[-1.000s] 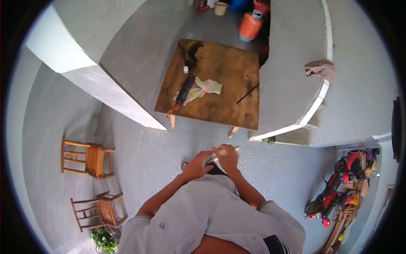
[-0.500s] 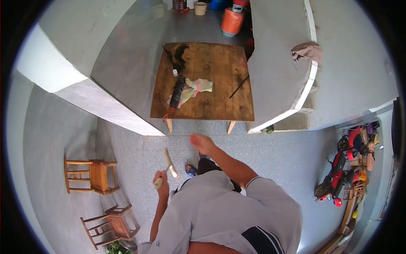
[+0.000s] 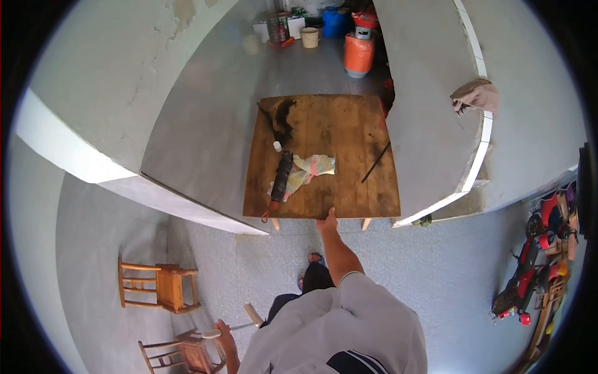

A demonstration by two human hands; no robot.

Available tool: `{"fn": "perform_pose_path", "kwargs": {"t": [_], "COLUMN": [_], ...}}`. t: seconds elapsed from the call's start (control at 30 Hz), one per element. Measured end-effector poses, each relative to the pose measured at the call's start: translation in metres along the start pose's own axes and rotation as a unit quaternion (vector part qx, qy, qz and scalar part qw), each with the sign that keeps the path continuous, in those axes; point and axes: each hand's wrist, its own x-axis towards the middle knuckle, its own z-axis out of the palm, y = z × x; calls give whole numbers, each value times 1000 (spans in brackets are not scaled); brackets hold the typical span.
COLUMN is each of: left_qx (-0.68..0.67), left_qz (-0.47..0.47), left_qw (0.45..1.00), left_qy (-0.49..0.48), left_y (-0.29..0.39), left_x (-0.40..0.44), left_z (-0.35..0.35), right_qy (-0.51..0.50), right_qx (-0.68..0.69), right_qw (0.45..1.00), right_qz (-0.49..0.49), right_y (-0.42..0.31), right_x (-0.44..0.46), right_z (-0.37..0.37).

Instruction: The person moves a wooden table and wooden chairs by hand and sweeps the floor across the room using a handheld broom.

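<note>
I have the left hand [image 3: 225, 336] low beside the wearer's grey shirt [image 3: 349, 324], its fingers wrapped firmly around the end of a pale T-shaped tool [image 3: 253, 315]; a thin metal shaft runs from the grip to a short crossbar. I see the right hand [image 3: 326, 221] stretched forward and touching the near edge of the wooden table [image 3: 349, 193]; from here I cannot tell how far its fingers are curled under the rim or whether they have hold of it. On the table I make out a long dark bundle [image 3: 282, 177] with a reddish end, lying partly across a patterned cloth [image 3: 321, 165], a small white container [image 3: 277, 146] just beyond it, and a thin dark rod [image 3: 376, 162] slanting by the right edge. Off to the left I see two wooden chairs [image 3: 168, 290], the tool's grip overlapping the nearer one in my view
</note>
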Motion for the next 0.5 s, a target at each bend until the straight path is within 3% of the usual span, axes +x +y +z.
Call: {"fn": "perform_pose_path", "kwargs": {"t": [0.03, 0.2, 0.5], "left_qx": [21, -5, -93], "left_qz": [-13, -58, -67], "left_qw": [1000, 998, 990], "left_qy": [0, 17, -80], "left_y": [-7, -30, -88], "left_x": [2, 25, 126], "left_z": [-6, -28, -83], "right_qy": [49, 14, -1], "right_qx": [-15, 9, 8], "right_qw": [998, 998, 994], "right_qz": [-26, -53, -110], "right_y": [-1, 0, -14], "right_x": [0, 0, -71], "right_z": [0, -18, -88]}}
